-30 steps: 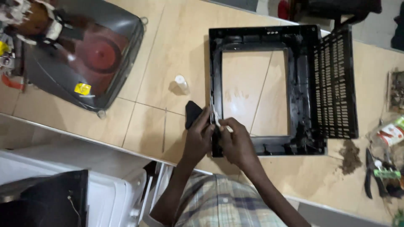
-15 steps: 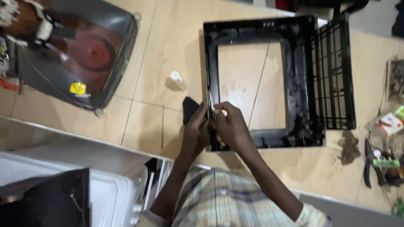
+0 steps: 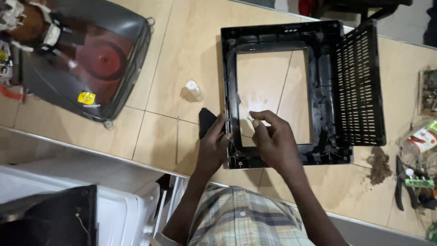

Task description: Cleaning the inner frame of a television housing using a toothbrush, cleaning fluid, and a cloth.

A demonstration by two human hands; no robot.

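Observation:
A black plastic television front frame [image 3: 318, 68] lies flat on the tiled floor, with a slotted grille [image 3: 359, 82] along its right side. My left hand [image 3: 214, 143] grips the frame's near left edge, fingers curled over it. My right hand [image 3: 271, 136] hovers just inside the frame opening, thumb and fingers pinched on a small thin part too small to name. A small black piece [image 3: 205, 122] lies on the floor beside my left hand.
A bare picture tube [image 3: 86, 59] with its wiring lies at the upper left. A small white cap [image 3: 193, 88] sits on the tiles. Pliers and other tools [image 3: 409, 182], a dirt pile [image 3: 378, 164] and a packet [image 3: 421, 139] lie at right. A white casing [image 3: 68, 205] stands at lower left.
My right hand has moved right off the frame's left bar into the opening, fingers pinched. The view has shifted slightly; my left hand stays on the frame edge.

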